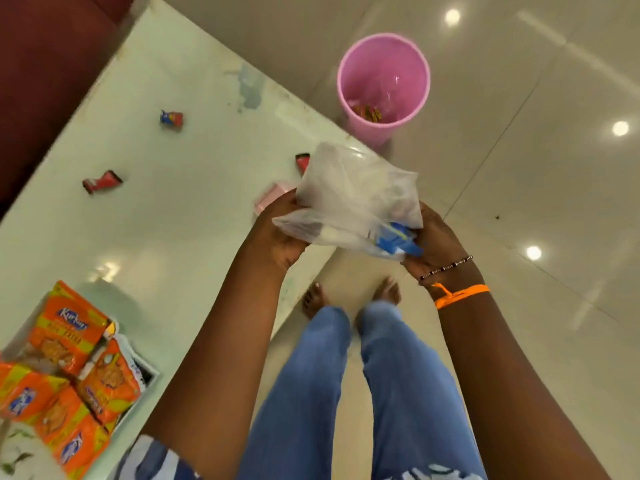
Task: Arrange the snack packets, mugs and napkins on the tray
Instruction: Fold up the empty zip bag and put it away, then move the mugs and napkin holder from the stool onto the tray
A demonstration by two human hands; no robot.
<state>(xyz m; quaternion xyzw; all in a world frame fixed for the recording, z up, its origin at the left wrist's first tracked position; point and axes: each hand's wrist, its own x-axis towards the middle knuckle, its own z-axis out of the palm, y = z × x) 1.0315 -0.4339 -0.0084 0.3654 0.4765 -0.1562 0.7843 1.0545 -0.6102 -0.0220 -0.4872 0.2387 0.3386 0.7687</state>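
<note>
My left hand [282,233] and right hand [434,242] fingers clamped on clear bag [353,195], pink bin [383,88] beyond, snack packets [65,368] far left.

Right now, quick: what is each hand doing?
Left hand: closed on the clear plastic bag.
Right hand: closed on the same bag, at its end with the blue print.

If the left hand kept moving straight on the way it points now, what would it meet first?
Probably the clear plastic bag that the left hand already grips; beyond it, the pink bin, though depth is unclear.
</note>
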